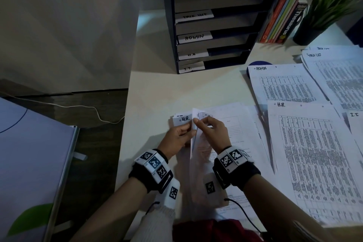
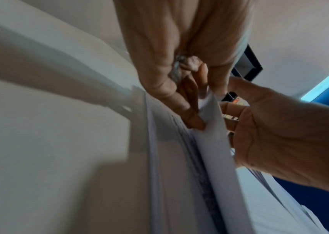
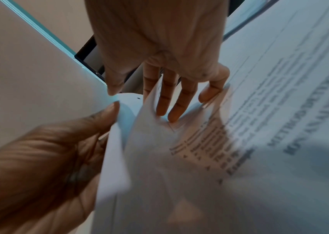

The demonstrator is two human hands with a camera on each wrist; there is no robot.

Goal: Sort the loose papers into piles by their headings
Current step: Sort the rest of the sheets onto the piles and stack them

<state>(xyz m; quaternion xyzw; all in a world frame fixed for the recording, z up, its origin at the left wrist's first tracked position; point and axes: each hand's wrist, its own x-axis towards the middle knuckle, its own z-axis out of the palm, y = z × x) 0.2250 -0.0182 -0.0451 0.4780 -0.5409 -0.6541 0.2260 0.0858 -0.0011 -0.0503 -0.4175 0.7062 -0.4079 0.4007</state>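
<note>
My left hand (image 1: 184,129) grips a handheld bundle of loose papers (image 1: 181,121) whose near leaf reads H.R. Beside it my right hand (image 1: 198,124) pinches the top edge of one sheet (image 1: 196,137) and peels it to the right. In the left wrist view, my left hand (image 2: 203,107) clamps the bundle's edge (image 2: 209,142). The right wrist view has my right hand (image 3: 139,101) with its fingers (image 3: 169,98) behind the lifted sheet (image 3: 159,150). Sorted piles lie at the right: ADMIN (image 1: 280,84), TASK LIST (image 1: 334,76), H.R. (image 1: 314,153) and I.T. (image 1: 356,124).
A dark shelf organizer (image 1: 253,25) with tabs TASK LIST, ADMIN, H.R. and I.T. stands at the back of the desk (image 1: 157,94). Books (image 1: 280,17) and a potted plant (image 1: 330,6) are to its right. More loose sheets (image 1: 235,124) lie under my hands. A pale board (image 1: 29,153) is at the left.
</note>
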